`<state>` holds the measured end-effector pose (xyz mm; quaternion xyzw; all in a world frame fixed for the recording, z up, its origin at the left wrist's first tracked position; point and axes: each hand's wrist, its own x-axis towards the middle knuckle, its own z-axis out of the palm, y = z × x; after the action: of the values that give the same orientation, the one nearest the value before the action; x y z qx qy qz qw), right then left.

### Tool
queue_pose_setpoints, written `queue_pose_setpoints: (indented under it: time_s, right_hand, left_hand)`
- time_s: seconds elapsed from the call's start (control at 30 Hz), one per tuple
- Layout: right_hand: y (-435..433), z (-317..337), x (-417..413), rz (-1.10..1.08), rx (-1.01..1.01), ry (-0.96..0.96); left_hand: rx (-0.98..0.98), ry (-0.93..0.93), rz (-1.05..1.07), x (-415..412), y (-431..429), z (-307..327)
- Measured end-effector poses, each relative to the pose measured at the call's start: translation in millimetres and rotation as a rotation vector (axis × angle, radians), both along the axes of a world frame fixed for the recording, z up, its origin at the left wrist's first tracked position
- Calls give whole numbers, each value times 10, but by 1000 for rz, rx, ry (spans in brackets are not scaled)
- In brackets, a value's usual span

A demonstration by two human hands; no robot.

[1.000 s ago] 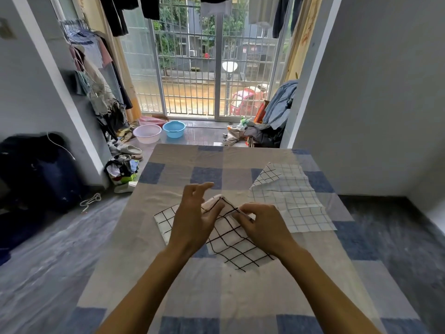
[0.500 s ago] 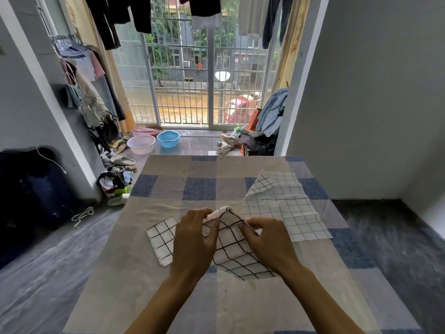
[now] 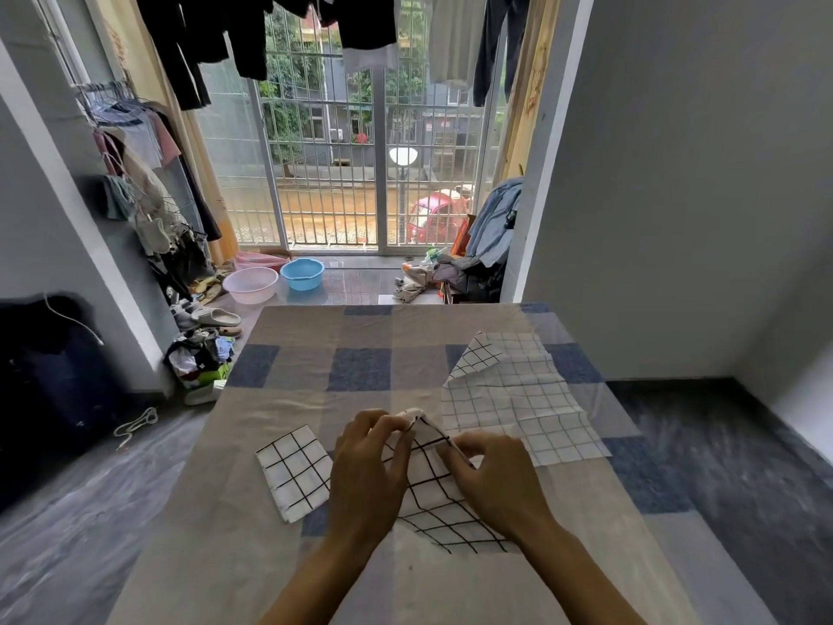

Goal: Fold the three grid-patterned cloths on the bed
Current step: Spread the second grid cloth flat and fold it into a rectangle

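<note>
L hand [image 3: 369, 471] and R hand [image 3: 491, 480] both pinch the raised fold of 1 bold-grid cloth [image 3: 432, 498], long axis left-right on the bed [image 3: 315, 336]; fine-grid cloths [image 3: 518, 390] (count unclear, overlapping) lie beside it.

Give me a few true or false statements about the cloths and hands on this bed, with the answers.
1. The left hand and right hand both pinch the bold-grid cloth. True.
2. The fine-grid cloth is folded small. False: it lies spread out, with one corner flipped over.
3. The fine-grid cloth lies on the bed, right of the hands. True.
4. The blue basin sits on the bed. False: it is on the floor.
</note>
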<state>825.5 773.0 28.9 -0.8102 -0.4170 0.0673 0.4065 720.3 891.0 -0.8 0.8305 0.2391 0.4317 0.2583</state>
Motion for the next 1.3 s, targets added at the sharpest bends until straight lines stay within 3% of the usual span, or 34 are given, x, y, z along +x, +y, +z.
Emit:
queue_pose_setpoints:
  time_s: [0.13, 0.33, 0.5, 0.7, 1.1, 1.3]
  right_hand:
    - [-14, -36, 48, 52, -92, 5]
    - [25, 217, 114, 271, -65, 53]
    - [160, 257, 96, 381, -113, 30]
    - [203, 184, 220, 327, -87, -144]
    - [191, 220, 219, 272, -149, -48]
    - [231, 291, 177, 271, -142, -85]
  left_hand:
    - [47, 89, -77, 15, 80, 85]
    - [356, 391, -254, -38, 251, 432]
    - [453, 469, -319, -68, 250, 551]
    - [495, 523, -281, -142, 316, 574]
    - [545, 512, -196, -206, 412, 571]
    - [400, 533, -229, -216, 396, 569]
